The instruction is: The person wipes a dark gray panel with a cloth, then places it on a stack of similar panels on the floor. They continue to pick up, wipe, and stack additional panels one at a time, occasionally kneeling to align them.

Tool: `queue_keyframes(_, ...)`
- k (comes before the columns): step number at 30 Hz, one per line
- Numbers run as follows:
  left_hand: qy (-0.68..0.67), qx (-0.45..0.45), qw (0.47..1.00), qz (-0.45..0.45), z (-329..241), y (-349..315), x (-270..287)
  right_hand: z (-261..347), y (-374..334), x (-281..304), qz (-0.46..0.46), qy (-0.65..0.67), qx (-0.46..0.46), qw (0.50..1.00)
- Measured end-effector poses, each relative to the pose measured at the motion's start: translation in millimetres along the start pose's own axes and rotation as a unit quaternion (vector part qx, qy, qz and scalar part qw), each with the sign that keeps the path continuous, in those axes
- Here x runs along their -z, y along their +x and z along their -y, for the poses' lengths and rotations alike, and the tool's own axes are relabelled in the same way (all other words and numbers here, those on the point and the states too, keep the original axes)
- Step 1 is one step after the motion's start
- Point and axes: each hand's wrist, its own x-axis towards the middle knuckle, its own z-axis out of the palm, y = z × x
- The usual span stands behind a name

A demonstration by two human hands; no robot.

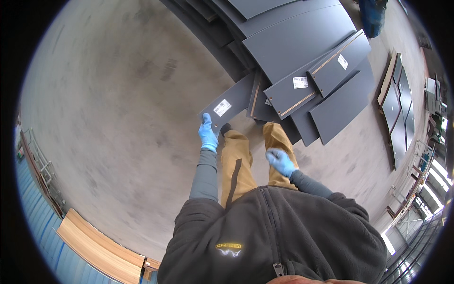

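Note:
My left hand (207,134), in a blue glove, grips the near left end of a dark grey board (235,99) with a white label on it. The thumb lies on the board's top face and the fingers go out of sight at its edge. The board's far end reaches to the pile of dark grey panels (298,42). My right hand (281,162), also blue-gloved, is over my right thigh with its fingers curled in. Nothing shows in it, and it touches no board. Nearest to it are the labelled boards (291,94) at the pile's near side.
Several loose boards overlap at the pile's near edge, some with pale slotted edges (343,61). More dark panels (398,111) lie on the floor at the right. Wood-coloured boards (97,246) stand at the lower left by a blue wall. A blue wrapped object (372,16) stands at the far right.

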Motion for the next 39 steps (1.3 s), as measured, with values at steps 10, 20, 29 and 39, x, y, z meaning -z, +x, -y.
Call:
queue_keyframes(10,0.004,0.068,0.998,0.008,-17.1,0.2,58.7,44.9,142.6,-17.8,-0.177,0.597,-0.052,0.781)
queue_keyframes(20,0.055,0.051,0.995,0.071,-44.6,4.7,68.3,21.3,119.8,-27.1,-0.176,0.638,-0.061,0.747)
queue_keyframes(29,0.268,-0.041,0.961,0.049,-95.5,15.2,48.1,-14.7,98.0,-13.3,0.042,0.63,-0.074,0.772)
queue_keyframes(39,0.374,-0.153,0.897,0.18,-84.9,62.2,-162.9,13.6,9.3,-15.4,0.181,0.469,-0.044,0.863)
